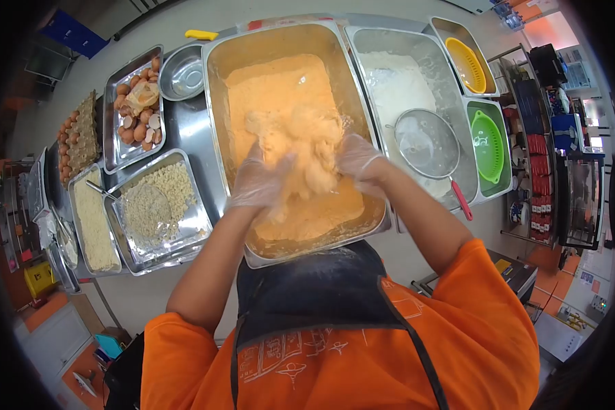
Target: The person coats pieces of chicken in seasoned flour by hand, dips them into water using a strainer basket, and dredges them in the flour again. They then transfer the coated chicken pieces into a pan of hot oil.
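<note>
A large metal tray (219,102) in the middle holds a layer of orange powder (280,82). Both hands are inside it, in clear plastic gloves. My left hand (261,179) is at the left of a blurred, lumpy orange mass (311,147), and my right hand (359,161) is at its right. Motion and flying powder smear the fingers of both hands, so their grip cannot be made out. Powder also coats the tray's inner walls.
To the right, a tray of white flour (396,78) holds a sieve (427,145); yellow (466,65) and green (486,147) baskets stand beyond. At left are a steel bowl (182,74), eggshells (140,109), an egg carton (82,133) and a tray of pale crumbs (174,195).
</note>
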The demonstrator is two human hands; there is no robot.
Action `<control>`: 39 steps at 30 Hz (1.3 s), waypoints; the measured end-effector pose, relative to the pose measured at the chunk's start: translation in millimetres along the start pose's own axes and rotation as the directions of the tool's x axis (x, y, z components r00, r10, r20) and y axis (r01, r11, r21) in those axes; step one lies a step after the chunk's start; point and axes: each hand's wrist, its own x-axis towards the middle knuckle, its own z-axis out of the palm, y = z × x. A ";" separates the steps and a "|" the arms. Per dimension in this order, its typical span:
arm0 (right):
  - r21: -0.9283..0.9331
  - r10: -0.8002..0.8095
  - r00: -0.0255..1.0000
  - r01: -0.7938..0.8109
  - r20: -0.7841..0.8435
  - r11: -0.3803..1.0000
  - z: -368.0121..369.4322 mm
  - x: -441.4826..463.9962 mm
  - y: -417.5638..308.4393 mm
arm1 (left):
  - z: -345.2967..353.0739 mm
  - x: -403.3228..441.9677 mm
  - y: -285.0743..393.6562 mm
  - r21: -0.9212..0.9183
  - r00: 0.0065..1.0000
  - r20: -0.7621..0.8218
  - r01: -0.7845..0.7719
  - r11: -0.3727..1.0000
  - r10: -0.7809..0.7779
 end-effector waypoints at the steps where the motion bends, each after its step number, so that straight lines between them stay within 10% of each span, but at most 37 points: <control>1: -0.292 -0.071 0.997 0.075 0.026 0.953 -9.4 -9.4 -26.5 | -10.6 3.8 -0.6 0.167 0.993 0.116 -0.054 0.984 0.035; 4: -0.698 -0.308 0.946 0.288 0.100 0.656 -30.9 10.5 -66.7 | -35.2 31.4 22.0 0.175 0.970 0.236 0.013 0.984 -0.055; 6: -0.563 -0.051 0.999 0.039 -0.006 0.826 -29.0 48.4 -79.6 | -18.1 85.1 18.2 0.357 1.000 -0.005 0.024 0.934 -0.024; 10: -0.647 -0.189 0.957 0.001 -0.220 0.762 17.8 132.9 -11.0 | 28.6 120.5 -15.5 0.413 0.973 -0.202 0.190 0.891 -0.114; 14: -0.692 -0.044 0.999 0.019 -0.018 0.722 35.3 49.5 -20.9 | 20.8 106.2 -26.3 0.219 0.974 0.032 0.213 0.952 -0.225; 18: -0.843 0.167 0.971 0.059 0.173 0.534 21.1 -11.3 -23.0 | -0.2 39.5 -24.1 0.501 0.983 0.161 -0.007 0.866 -0.085; 19: -0.910 -0.053 0.993 0.118 0.106 0.398 26.2 -11.2 24.3 | 1.4 31.9 -30.0 0.553 0.991 0.131 -0.051 0.831 -0.027; 25: -0.259 0.128 0.953 -0.203 -0.276 0.944 82.5 14.8 42.8 | 48.0 41.8 -48.6 -0.011 0.871 0.138 0.477 0.879 -0.471; 28: 0.260 0.084 0.983 -0.039 -0.165 0.965 64.8 42.9 37.9 | 35.6 39.0 -37.9 -0.003 0.957 0.087 0.277 0.961 -0.275; 34: -0.032 0.063 0.998 -0.064 -0.027 0.997 25.9 -40.4 -18.0 | 17.9 11.3 -90.1 -0.380 0.898 0.262 -0.239 0.893 0.352; 35: -0.355 0.072 0.995 -0.093 -0.070 0.930 24.9 -52.6 -23.1 | 17.7 2.3 -86.2 -0.454 0.871 0.233 -0.295 0.840 0.432; 36: -0.639 0.066 0.991 -0.125 -0.115 0.759 25.3 -61.8 -23.3 | 15.9 -19.8 -39.9 -0.252 0.983 0.168 0.120 0.960 -0.079; 37: -0.627 0.019 0.992 -0.092 -0.122 0.774 30.6 -59.9 0.7 | 19.5 -33.9 -13.1 -0.098 0.828 0.003 0.559 0.824 -0.561; 39: -0.300 0.236 0.960 -0.272 -0.151 0.914 53.6 -40.8 38.5 | 39.8 -29.1 -13.0 -0.254 0.750 0.097 0.655 0.712 -0.655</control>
